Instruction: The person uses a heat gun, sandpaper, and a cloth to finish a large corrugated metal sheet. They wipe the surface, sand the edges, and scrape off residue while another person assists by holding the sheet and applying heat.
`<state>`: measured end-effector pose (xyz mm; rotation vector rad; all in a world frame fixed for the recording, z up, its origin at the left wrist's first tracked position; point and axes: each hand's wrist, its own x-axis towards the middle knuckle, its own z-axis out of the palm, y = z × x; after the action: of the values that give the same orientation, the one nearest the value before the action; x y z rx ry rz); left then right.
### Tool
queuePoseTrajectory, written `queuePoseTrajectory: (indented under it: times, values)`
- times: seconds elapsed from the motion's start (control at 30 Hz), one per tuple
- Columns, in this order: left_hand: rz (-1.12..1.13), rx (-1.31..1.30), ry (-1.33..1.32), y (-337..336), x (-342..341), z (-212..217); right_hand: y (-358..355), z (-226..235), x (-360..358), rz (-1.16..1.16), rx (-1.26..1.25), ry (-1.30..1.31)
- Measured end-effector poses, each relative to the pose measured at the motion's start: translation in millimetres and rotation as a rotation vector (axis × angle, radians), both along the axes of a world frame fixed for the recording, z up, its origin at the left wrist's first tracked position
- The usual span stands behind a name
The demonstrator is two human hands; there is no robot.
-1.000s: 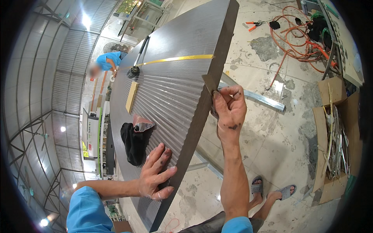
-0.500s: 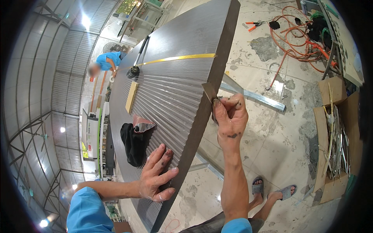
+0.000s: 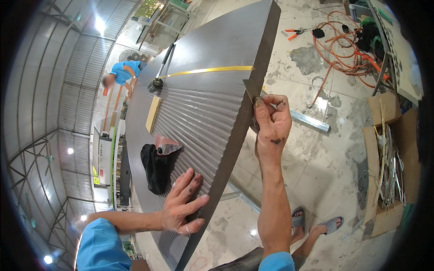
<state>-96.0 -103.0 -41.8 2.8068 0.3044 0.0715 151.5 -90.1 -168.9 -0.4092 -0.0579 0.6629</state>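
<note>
A large grey-brown panel [image 3: 217,45] with a ribbed section lies raised in front of me. My left hand [image 3: 183,205] rests on its ribs near the right edge, fingers spread and holding nothing. In my right hand [image 3: 273,117], the thumb and fingers pinch a thin dark flat piece [image 3: 247,91], placed against the panel's right edge; its exact kind cannot be made out. On the panel lie a black cloth [image 3: 153,169], a crumpled reddish-grey piece [image 3: 167,144], a pale wooden block [image 3: 153,115] and a black-headed mallet [image 3: 156,85]. A yellow strip [image 3: 208,70] crosses the panel above the ribs.
Metal support bars [image 3: 309,122] stick out beneath the panel. An orange hose [image 3: 332,63] lies coiled on the floor, beside red-handled pliers [image 3: 294,34]. At right stands a cardboard box [image 3: 371,180] of thin strips. A co-worker in blue [image 3: 122,72] bends at the far left.
My right hand and the flat piece have slid up along the panel's edge, toward the yellow strip. My left hand stays in place. The co-worker's arms have shifted slightly.
</note>
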Motion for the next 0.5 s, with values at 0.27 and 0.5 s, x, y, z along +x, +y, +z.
queuePoseTrajectory:
  times: [0.27,0.5]
  values:
    - [0.001,0.012,-0.009,-0.9,0.9,-0.6,-2.5,-5.2,-13.3,-0.108,-0.044,-0.096]
    - [0.016,0.013,-0.001,-1.7,-0.1,-1.6,-7.9,-7.9,-22.4,-0.106,-0.031,-0.090]
